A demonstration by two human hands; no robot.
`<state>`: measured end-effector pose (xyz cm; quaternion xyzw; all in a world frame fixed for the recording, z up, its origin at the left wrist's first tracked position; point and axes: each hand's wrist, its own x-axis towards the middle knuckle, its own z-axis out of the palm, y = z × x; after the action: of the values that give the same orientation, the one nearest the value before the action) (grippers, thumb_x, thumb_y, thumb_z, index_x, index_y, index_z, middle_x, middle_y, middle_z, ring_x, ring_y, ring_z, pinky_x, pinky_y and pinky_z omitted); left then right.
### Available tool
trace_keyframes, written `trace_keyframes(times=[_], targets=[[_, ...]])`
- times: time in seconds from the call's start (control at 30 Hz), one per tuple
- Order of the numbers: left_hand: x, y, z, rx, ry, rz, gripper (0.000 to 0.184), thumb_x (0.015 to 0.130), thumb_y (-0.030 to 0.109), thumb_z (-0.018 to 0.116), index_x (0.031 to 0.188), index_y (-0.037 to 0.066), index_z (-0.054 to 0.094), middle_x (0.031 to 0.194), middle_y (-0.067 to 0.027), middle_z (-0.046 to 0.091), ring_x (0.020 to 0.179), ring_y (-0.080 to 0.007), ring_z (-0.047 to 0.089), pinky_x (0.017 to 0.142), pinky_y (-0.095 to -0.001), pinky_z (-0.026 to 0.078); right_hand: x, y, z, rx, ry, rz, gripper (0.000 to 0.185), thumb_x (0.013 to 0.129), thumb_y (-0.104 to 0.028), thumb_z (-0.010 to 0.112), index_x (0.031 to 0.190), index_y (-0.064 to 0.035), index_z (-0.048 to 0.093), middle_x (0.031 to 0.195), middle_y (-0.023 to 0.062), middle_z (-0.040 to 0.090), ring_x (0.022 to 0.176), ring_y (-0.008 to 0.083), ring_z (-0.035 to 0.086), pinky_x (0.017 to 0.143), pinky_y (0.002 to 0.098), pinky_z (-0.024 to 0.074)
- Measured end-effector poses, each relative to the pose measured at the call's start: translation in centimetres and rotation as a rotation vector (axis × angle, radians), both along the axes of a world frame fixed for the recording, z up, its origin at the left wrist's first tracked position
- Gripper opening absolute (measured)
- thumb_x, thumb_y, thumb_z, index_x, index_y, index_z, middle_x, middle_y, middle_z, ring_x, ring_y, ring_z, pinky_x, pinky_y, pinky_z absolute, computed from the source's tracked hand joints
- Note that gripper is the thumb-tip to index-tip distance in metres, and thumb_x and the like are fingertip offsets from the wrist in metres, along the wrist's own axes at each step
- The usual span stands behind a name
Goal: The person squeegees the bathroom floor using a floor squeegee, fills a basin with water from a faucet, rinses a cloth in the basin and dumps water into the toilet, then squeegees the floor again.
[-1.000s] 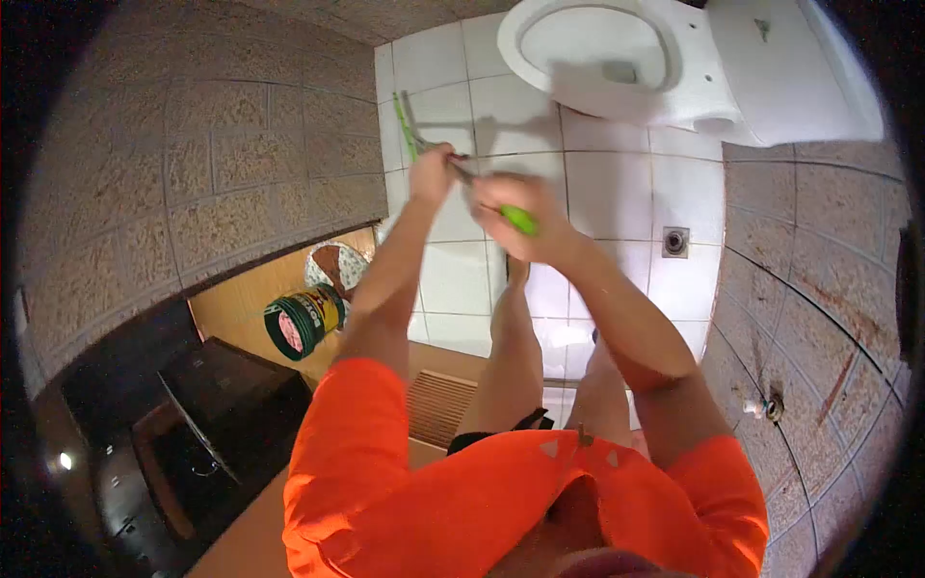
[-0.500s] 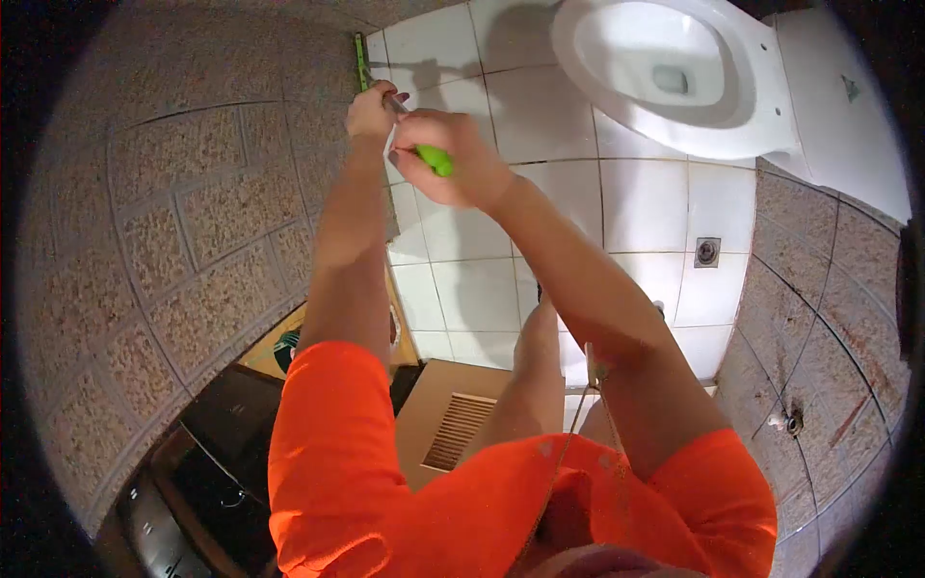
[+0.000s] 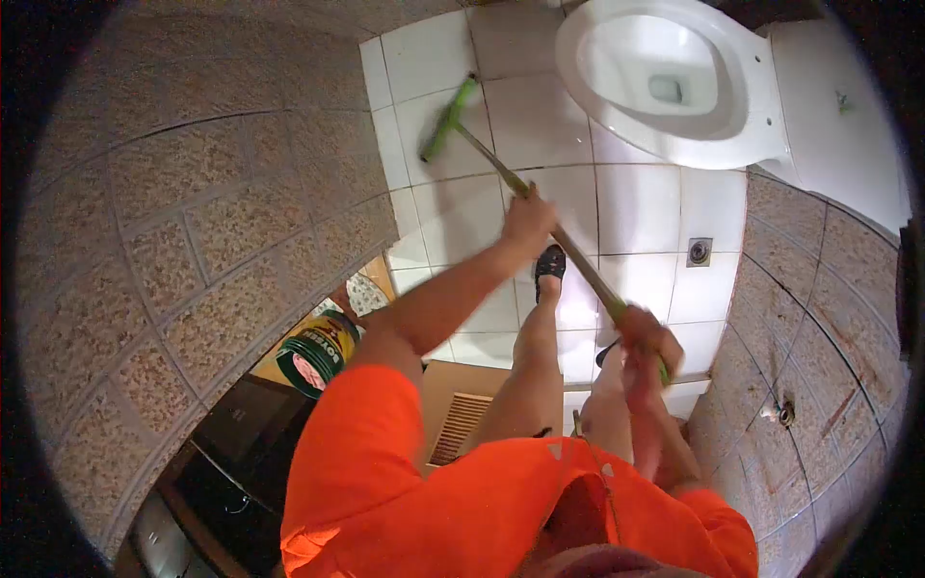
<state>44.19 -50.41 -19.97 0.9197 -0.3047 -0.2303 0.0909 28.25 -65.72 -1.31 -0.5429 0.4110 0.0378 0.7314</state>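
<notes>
A long-handled floor squeegee [image 3: 449, 119] with a green T-shaped head lies slantwise over the white tiled floor [image 3: 427, 53]. My left hand [image 3: 529, 229] is closed round the middle of its handle. Nearer to me, my right hand [image 3: 650, 342] grips the green end of the same handle; it is slightly blurred. The squeegee head is on the tiles near the left wall, left of the toilet bowl [image 3: 617, 114].
A square floor drain [image 3: 700, 252] sits right of my feet. Rough stone-tiled walls [image 3: 222, 202] close in on both sides. At lower left stand a green and yellow bucket [image 3: 323, 352] and a brown vented door [image 3: 462, 429]. A tap [image 3: 785, 414] juts from the right wall.
The squeegee head has come away from the left wall onto the tiles. My right hand has drawn back toward me and right; my left hand has moved right and nearer along with the handle.
</notes>
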Motion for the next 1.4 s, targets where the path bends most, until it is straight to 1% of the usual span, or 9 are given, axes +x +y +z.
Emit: trace_keyframes(times=[0.23, 0.37, 0.63, 0.67, 0.7, 1.0, 1.1, 1.2, 1.4], targets=[[6.6, 4.4, 4.1, -0.484, -0.158, -0.011, 0.009, 0.075, 0.013, 0.054, 0.074, 0.007, 0.06, 0.081, -0.016, 0.061, 0.076, -0.0339, 0.061, 0.068, -0.0454, 0.05, 8.6, 0.1, 5.7, -0.427, -0.618, 0.443, 0.001, 0.076, -0.002, 0.054, 0.076, -0.0027, 0.055, 0.074, 0.0115, 0.057, 0.068, 0.0247, 0.058, 0.064, 0.0336, 0.0455], [20.2, 10.8, 3.9, -0.123, -0.129, 0.292, 0.024, 0.074, 0.011, 0.06, 0.097, 0.01, 0.064, 0.096, -0.015, 0.065, 0.09, -0.0318, 0.061, 0.076, -0.04, 0.049, 23.0, 7.2, -1.9, -0.351, -0.903, 0.421, 0.006, 0.076, -0.005, 0.059, 0.081, -0.0008, 0.059, 0.073, 0.0058, 0.058, 0.065, 0.0134, 0.052, 0.057, 0.0273, 0.0406], [21.2, 5.4, -15.4, -0.196, -0.153, 0.209, 0.021, 0.078, 0.017, 0.058, 0.096, 0.007, 0.061, 0.098, -0.0164, 0.061, 0.097, -0.0326, 0.057, 0.081, -0.0434, 0.046, 16.9, 3.4, -7.9, -0.02, -0.579, -0.098, 0.018, 0.077, -0.01, 0.06, 0.089, 0.0038, 0.063, 0.087, 0.0136, 0.065, 0.079, 0.0199, 0.063, 0.072, 0.0309, 0.0519], [17.3, 0.5, -5.2, -0.063, -0.08, 0.099, 0.023, 0.076, 0.017, 0.061, 0.097, 0.008, 0.061, 0.098, -0.0145, 0.06, 0.095, -0.0315, 0.057, 0.081, -0.0441, 0.046, 14.1, 1.8, -7.6, -0.141, -0.563, -0.126, 0.02, 0.078, -0.012, 0.058, 0.089, 0.0033, 0.064, 0.088, 0.0135, 0.064, 0.079, 0.02, 0.062, 0.073, 0.0308, 0.0516], [16.0, -2.4, -11.8, -0.096, -0.142, 0.02, 0.021, 0.074, 0.016, 0.063, 0.094, 0.009, 0.063, 0.097, -0.0147, 0.06, 0.094, -0.0321, 0.058, 0.081, -0.045, 0.047, 11.6, 0.7, -7.1, -0.342, -0.569, -0.138, 0.023, 0.079, -0.015, 0.057, 0.09, 0.0037, 0.065, 0.088, 0.0135, 0.065, 0.074, 0.0195, 0.062, 0.07, 0.03, 0.0512], [-3.5, -12.6, 6.1, 0.092, 0.183, -0.136, 0.023, 0.074, 0.017, 0.06, 0.092, 0.003, 0.065, 0.112, -0.0279, 0.054, 0.107, -0.0372, 0.054, 0.087, -0.0458, 0.047, -9.8, -4.3, 1.8, -0.558, -0.131, -0.269, 0.015, 0.083, -0.017, 0.05, 0.08, -0.0022, 0.048, 0.089, 0.0163, 0.058, 0.087, 0.0299, 0.056, 0.089, 0.0409, 0.0416], [1.0, -10.6, 8.9, 0.086, 0.342, -0.31, 0.017, 0.073, 0.009, 0.057, 0.08, -0.002, 0.067, 0.095, -0.0225, 0.062, 0.089, -0.0376, 0.061, 0.076, -0.0445, 0.05, -2.9, -3.2, 6.5, -0.395, -0.604, -0.024, 0.02, 0.084, -0.022, 0.057, 0.083, -0.0028, 0.052, 0.087, 0.015, 0.06, 0.083, 0.0278, 0.056, 0.073, 0.0348, 0.0459], [11.1, -9.7, 4.9, 0.206, 0.124, -0.403, 0.016, 0.073, 0.009, 0.058, 0.088, 0.008, 0.064, 0.095, -0.0155, 0.062, 0.088, -0.0302, 0.061, 0.072, -0.0439, 0.05, 4.3, -2.1, 2.0, -0.505, -0.455, 0.023, 0.009, 0.076, 0.003, 0.056, 0.085, 0.0001, 0.055, 0.095, 0.0169, 0.061, 0.091, 0.029, 0.06, 0.078, 0.0348, 0.0471], [20.8, -7.3, -2.4, 0.049, 0.159, 0.001, 0.023, 0.079, 0.02, 0.059, 0.102, 0.016, 0.06, 0.101, -0.0107, 0.06, 0.089, -0.0296, 0.06, 0.076, -0.0407, 0.048, 14.3, 0.2, -9.4, -0.643, -0.756, -0.006, 0.007, 0.075, -0.004, 0.059, 0.081, -0.0029, 0.058, 0.092, 0.0153, 0.063, 0.081, 0.0311, 0.059, 0.078, 0.0391, 0.0436]])
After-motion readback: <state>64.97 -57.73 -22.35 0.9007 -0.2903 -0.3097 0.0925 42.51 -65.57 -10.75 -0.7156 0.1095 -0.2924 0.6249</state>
